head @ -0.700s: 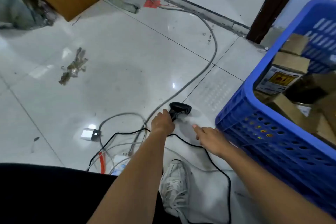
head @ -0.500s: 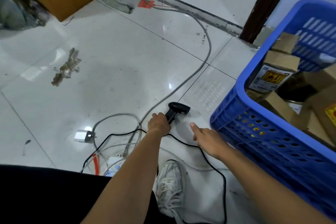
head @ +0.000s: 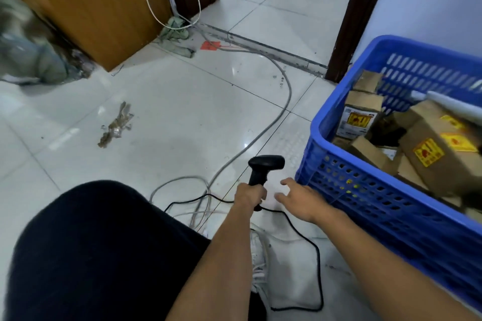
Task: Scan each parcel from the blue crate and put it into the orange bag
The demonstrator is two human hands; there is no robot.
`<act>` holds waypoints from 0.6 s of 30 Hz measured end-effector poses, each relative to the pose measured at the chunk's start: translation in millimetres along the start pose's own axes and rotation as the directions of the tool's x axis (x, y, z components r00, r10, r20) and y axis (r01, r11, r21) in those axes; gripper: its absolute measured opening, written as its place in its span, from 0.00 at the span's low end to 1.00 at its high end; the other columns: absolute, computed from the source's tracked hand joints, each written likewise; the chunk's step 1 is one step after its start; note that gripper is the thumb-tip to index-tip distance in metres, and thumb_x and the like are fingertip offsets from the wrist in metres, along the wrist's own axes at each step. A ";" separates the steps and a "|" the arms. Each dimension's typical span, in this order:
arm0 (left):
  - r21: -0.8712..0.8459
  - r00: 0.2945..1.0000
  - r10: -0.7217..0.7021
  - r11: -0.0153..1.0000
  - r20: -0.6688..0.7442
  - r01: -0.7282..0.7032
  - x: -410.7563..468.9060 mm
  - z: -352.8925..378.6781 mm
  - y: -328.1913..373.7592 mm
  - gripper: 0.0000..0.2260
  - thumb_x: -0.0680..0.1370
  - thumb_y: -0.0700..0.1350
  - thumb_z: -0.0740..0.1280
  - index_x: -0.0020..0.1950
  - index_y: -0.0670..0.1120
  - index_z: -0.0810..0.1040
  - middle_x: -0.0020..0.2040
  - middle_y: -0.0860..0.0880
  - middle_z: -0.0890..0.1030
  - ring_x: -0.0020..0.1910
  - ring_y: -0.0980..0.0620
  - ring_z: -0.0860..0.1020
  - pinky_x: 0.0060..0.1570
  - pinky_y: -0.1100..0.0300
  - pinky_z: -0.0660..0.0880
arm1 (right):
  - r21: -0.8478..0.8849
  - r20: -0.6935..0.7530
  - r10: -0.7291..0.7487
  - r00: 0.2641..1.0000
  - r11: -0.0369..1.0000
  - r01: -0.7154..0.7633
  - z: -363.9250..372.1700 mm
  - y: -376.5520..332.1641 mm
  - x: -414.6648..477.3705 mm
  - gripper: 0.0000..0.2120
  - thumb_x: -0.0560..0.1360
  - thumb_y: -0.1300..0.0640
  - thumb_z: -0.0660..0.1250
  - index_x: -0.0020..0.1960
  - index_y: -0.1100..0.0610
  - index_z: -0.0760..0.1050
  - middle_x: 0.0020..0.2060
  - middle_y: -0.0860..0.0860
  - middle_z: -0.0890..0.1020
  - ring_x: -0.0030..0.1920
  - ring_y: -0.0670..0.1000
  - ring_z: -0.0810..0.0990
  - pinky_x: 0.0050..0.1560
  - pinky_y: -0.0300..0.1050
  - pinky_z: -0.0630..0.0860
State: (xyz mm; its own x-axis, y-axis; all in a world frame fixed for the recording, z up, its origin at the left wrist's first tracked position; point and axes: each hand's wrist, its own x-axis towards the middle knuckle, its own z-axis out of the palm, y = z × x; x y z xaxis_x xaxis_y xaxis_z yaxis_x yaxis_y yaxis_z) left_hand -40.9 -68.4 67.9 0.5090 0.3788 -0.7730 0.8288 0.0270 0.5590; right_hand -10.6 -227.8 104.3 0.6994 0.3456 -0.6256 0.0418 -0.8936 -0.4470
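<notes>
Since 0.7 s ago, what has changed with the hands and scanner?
The left hand, already gripping the scanner, has raised it more upright. The right hand stays open and empty beside the crate; parcels untouched.

L hand (head: pixel 249 197) is curled round the handle of a scanner (head: pixel 264 167), its head held upright above the fingers. R hand (head: pixel 303 200) is held just beside those fingers, palm down, fingers spread & relaxed, nothing gripped. Both bare forearms are stretched fwd.
</notes>
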 end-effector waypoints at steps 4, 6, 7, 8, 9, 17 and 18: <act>0.019 0.996 0.082 0.996 -0.022 -0.082 -47.0 22.6 -17.8 0.09 0.72 0.43 0.68 0.47 0.37 0.77 0.39 0.42 0.79 0.34 0.45 0.76 0.32 0.55 0.73 | 0.228 -0.038 0.035 0.999 0.973 -0.026 6.2 -6.3 -27.4 0.32 0.81 0.38 0.61 0.78 0.55 0.67 0.73 0.54 0.74 0.72 0.57 0.73 0.68 0.49 0.70; 0.091 0.989 0.139 0.987 -0.044 -0.135 -52.9 29.5 -26.5 0.21 0.72 0.50 0.67 0.58 0.37 0.75 0.50 0.37 0.83 0.48 0.38 0.83 0.42 0.47 0.80 | 0.339 -0.044 0.028 0.999 0.941 -0.011 15.7 -7.5 -43.5 0.30 0.81 0.40 0.62 0.76 0.57 0.69 0.73 0.54 0.75 0.67 0.56 0.77 0.66 0.49 0.73; 0.134 0.987 0.159 0.979 -0.033 -0.153 -60.6 30.6 -27.7 0.21 0.74 0.49 0.68 0.61 0.37 0.73 0.55 0.37 0.82 0.55 0.37 0.83 0.48 0.46 0.80 | 0.406 -0.055 0.029 0.998 0.914 -0.004 20.1 -4.5 -54.7 0.28 0.81 0.42 0.63 0.75 0.57 0.70 0.71 0.54 0.76 0.62 0.56 0.80 0.63 0.52 0.76; 0.178 0.984 0.177 0.969 -0.023 -0.170 -58.8 30.4 -33.0 0.20 0.76 0.47 0.68 0.63 0.38 0.71 0.58 0.37 0.81 0.59 0.37 0.82 0.51 0.47 0.79 | 0.468 -0.045 0.035 0.998 0.884 -0.010 24.0 -3.0 -65.7 0.26 0.81 0.44 0.63 0.74 0.57 0.70 0.69 0.54 0.77 0.57 0.55 0.80 0.59 0.53 0.78; 0.215 0.980 0.201 0.957 -0.005 -0.196 -71.4 28.9 -32.7 0.20 0.76 0.46 0.68 0.63 0.38 0.70 0.59 0.38 0.81 0.60 0.38 0.81 0.52 0.48 0.78 | 0.521 -0.029 0.042 0.999 0.853 -0.020 25.9 -0.9 -79.3 0.26 0.81 0.45 0.63 0.75 0.56 0.69 0.68 0.53 0.77 0.53 0.54 0.80 0.54 0.52 0.79; 0.215 0.862 0.500 0.835 0.084 -0.506 -123.6 42.4 21.7 0.20 0.70 0.50 0.66 0.59 0.43 0.75 0.53 0.41 0.84 0.43 0.46 0.80 0.36 0.56 0.77 | 0.710 -0.247 0.018 0.969 0.684 0.169 -22.3 -8.7 -147.8 0.19 0.82 0.48 0.63 0.71 0.47 0.70 0.53 0.54 0.81 0.46 0.54 0.80 0.46 0.50 0.76; 0.194 0.837 0.539 0.814 0.097 -0.547 -135.4 44.5 35.2 0.19 0.68 0.51 0.67 0.57 0.47 0.76 0.50 0.42 0.85 0.41 0.47 0.81 0.36 0.53 0.80 | 0.718 -0.289 0.021 0.957 0.666 0.202 -34.8 -9.3 -150.7 0.20 0.81 0.46 0.64 0.72 0.47 0.70 0.56 0.53 0.82 0.49 0.55 0.82 0.49 0.51 0.79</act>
State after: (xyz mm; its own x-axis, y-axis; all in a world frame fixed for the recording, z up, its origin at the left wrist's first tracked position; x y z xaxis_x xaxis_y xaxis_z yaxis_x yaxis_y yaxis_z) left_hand -70.3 -159.8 178.9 0.8950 0.2419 -0.3748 0.4418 -0.3647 0.8197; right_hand -91.6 -281.5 224.9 0.8764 0.2293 -0.4234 -0.3433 -0.3190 -0.8834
